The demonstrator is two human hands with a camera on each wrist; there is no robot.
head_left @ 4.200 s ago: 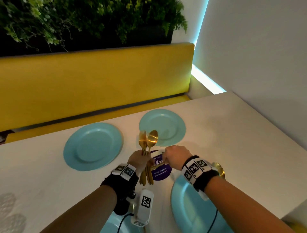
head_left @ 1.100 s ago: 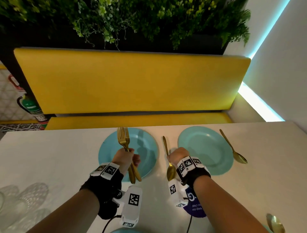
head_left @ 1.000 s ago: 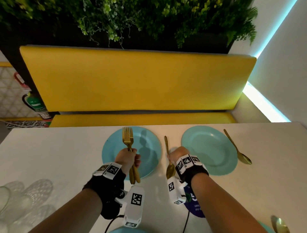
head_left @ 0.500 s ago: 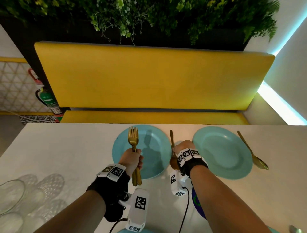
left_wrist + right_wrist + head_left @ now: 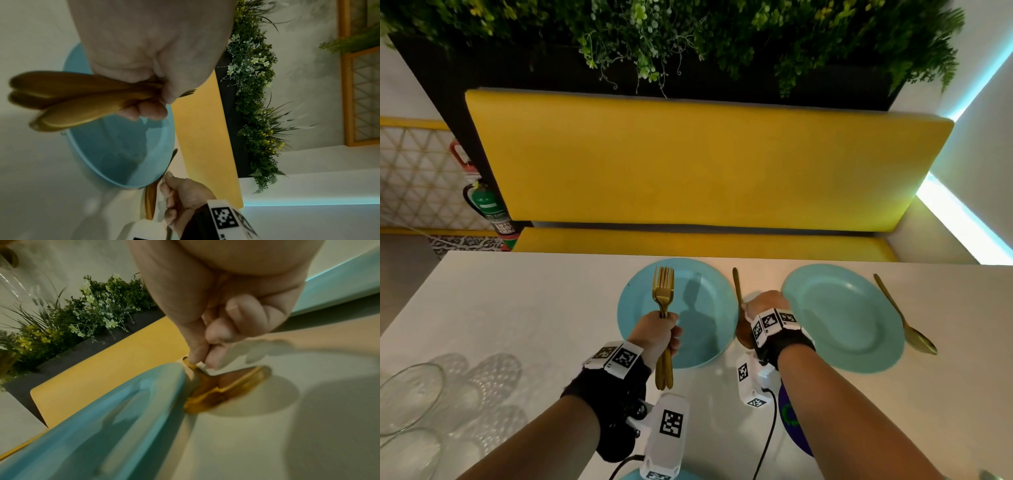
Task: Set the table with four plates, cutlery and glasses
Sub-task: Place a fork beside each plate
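Observation:
Two light blue plates lie at the table's far edge, the left plate [image 5: 702, 329] and the right plate [image 5: 842, 317]. My left hand [image 5: 671, 329] grips a bunch of gold forks [image 5: 663, 291] over the left plate, tines pointing away; the handles [image 5: 82, 97] stick out below the fist. My right hand [image 5: 748, 306] pinches the handle of a gold spoon [image 5: 737, 287] in the gap between the plates. The spoon's bowl [image 5: 226, 386] sits low at the tabletop beside the left plate's rim [image 5: 144, 386]. A second gold spoon [image 5: 904, 315] lies right of the right plate.
Several clear glasses [image 5: 407, 394] stand at the near left. A purple round sticker [image 5: 791, 421] lies under my right forearm. Another blue plate's rim [image 5: 630, 475] and a spoon tip [image 5: 989, 475] show at the bottom edge. A yellow bench [image 5: 705, 164] runs behind the table.
Four seconds ago both hands met at the cutlery bunch mid-table. Now one spoon lies right of the right plate, and my right hand holds another low between the plates. My view shifted left.

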